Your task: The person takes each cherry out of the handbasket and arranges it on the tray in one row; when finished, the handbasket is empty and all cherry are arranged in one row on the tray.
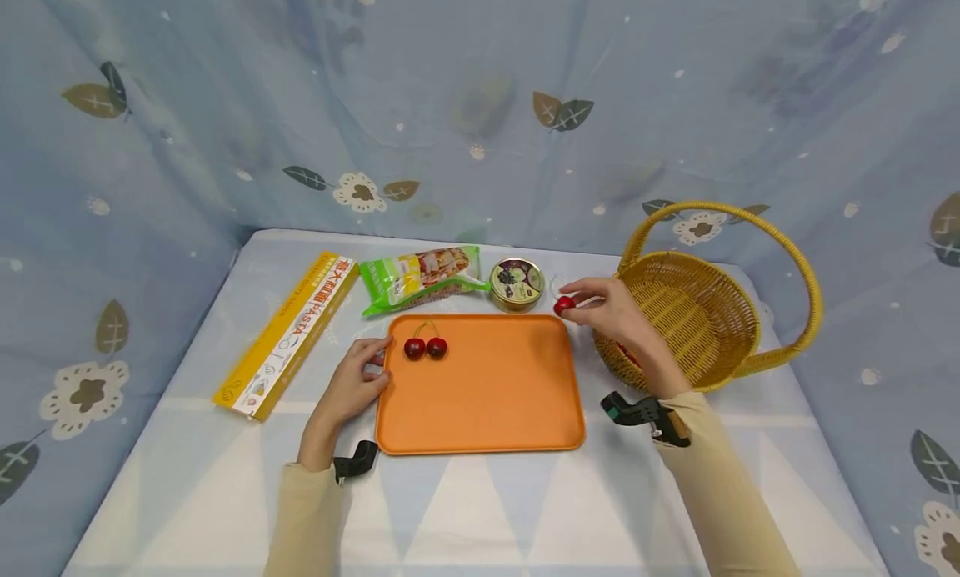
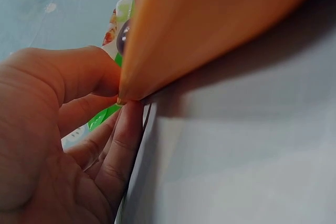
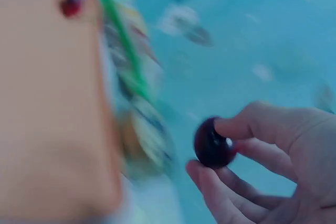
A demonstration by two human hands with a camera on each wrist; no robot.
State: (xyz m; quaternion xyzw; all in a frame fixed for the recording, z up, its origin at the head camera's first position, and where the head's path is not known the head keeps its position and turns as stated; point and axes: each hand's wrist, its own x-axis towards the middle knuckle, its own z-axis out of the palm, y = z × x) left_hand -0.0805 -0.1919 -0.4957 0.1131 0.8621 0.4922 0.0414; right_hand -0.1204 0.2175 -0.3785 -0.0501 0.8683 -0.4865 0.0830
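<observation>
My right hand (image 1: 611, 310) pinches a dark red cherry (image 1: 564, 306) between thumb and fingertips. It is above the back right corner of an orange tray (image 1: 487, 398), beside a wicker basket; the right wrist view shows the same cherry (image 3: 211, 144) close up. At the tray's left edge, my left hand (image 1: 354, 383) grips the rim, thumb on one side and fingers on the other, as the left wrist view shows. Two cherries (image 1: 415, 348) joined by green stems lie in the tray's back left corner.
The yellow wicker basket (image 1: 738, 327) with a tall handle stands at right; something red shows at its near side, partly hidden by my arm. Behind the tray are a round tin (image 1: 517, 283) and a green food bag (image 1: 420, 277). A yellow pasta box (image 1: 288, 335) lies at left.
</observation>
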